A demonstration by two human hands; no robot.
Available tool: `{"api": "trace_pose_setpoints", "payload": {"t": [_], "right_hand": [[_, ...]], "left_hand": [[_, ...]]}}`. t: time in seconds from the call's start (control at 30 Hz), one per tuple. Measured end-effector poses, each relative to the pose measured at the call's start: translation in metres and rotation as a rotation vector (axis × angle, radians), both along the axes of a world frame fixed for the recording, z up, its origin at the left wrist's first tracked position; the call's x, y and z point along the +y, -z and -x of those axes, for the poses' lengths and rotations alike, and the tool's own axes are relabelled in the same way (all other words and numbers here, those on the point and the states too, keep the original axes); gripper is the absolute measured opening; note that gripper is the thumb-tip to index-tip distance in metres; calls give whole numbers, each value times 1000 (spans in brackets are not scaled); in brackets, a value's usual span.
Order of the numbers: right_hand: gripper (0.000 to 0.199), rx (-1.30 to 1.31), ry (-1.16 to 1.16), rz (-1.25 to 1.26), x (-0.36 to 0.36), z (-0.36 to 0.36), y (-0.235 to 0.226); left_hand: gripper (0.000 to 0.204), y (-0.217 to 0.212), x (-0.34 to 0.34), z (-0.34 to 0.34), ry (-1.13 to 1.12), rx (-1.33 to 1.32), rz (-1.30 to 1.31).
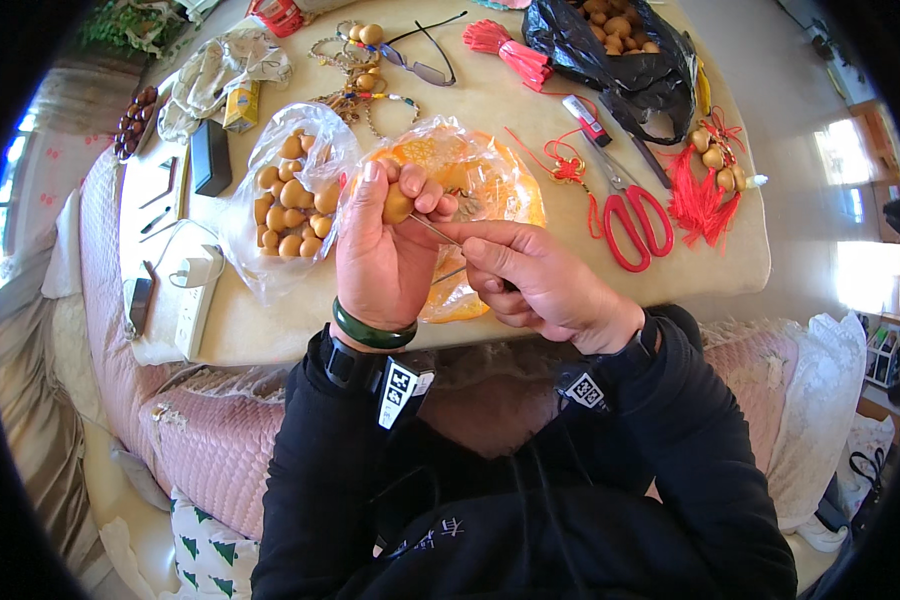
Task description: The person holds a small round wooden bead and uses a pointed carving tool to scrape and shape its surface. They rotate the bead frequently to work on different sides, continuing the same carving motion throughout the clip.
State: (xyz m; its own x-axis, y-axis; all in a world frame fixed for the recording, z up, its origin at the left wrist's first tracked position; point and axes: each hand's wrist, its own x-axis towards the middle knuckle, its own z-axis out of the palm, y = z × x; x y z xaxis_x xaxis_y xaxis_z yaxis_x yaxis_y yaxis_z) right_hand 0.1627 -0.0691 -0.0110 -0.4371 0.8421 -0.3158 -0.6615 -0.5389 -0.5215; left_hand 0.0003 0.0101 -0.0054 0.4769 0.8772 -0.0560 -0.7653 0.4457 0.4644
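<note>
My left hand (380, 235), a green bangle on its wrist, is closed around a small tan gourd (398, 205). In my right hand (555, 280) a thin metal rod (432, 228) like an awl or thick needle is pinched, its end at the gourd. Whether the tip has gone into the gourd cannot be made out. Under both hands lies a crinkled clear and orange plastic bag (510, 190). Beside my left hand, a clear bag (238, 235) holds several small gourds (292, 195).
Red-handled scissors (638, 225), a red knotted cord (568, 170) and gourds with red tassels (705, 200) lie to the right. A black bag (560, 40) of gourds stands at the far right. Sunglasses (430, 72) and beaded strings (365, 95) lie far off; a power strip (195, 310) is left.
</note>
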Motion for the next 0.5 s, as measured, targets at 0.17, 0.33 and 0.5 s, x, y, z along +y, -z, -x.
{"api": "trace_pose_setpoints", "payload": {"t": [0.17,0.33,0.5], "right_hand": [[35,-1029,209,-710,-2,10,-1],[33,-1418,215,-934,-5,10,-6],[34,-745,126,-413,0,9,-1]], "left_hand": [[15,2,-7,-5,-171,154,18],[17,3,-6,-6,-187,238,37],[18,2,-2,-2,-104,131,10]]}}
